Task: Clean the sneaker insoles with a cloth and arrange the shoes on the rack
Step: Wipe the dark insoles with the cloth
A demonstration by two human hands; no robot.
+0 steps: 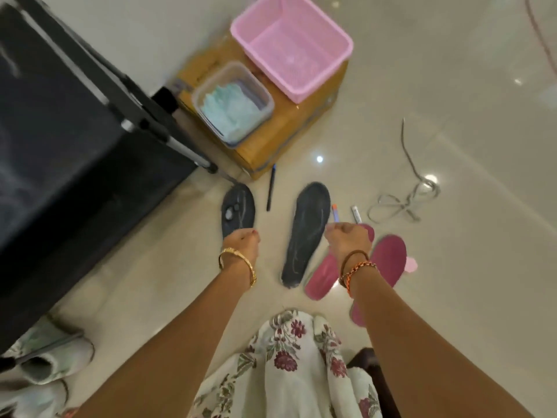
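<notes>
Two dark insoles lie on the tiled floor, one on the left (238, 206) with bits of dirt on it and one in the middle (307, 233). My left hand (242, 242) is curled over the near end of the left insole and seems to grip it. My right hand (348, 236) hovers as a fist between the middle dark insole and the pink insoles (388, 260), with nothing visible in it. A light blue cloth (232, 110) lies in a clear container (265, 98). The black shoe rack (75, 131) stands at the left.
The clear container and a pink basket (291, 43) sit on a cardboard box (271, 140). On the floor lie a black pen (270, 188), an orange-tipped pen (335, 213), a white marker (356, 214) and a grey shoelace (407, 200). Pale sneakers (45, 357) stand at the bottom left.
</notes>
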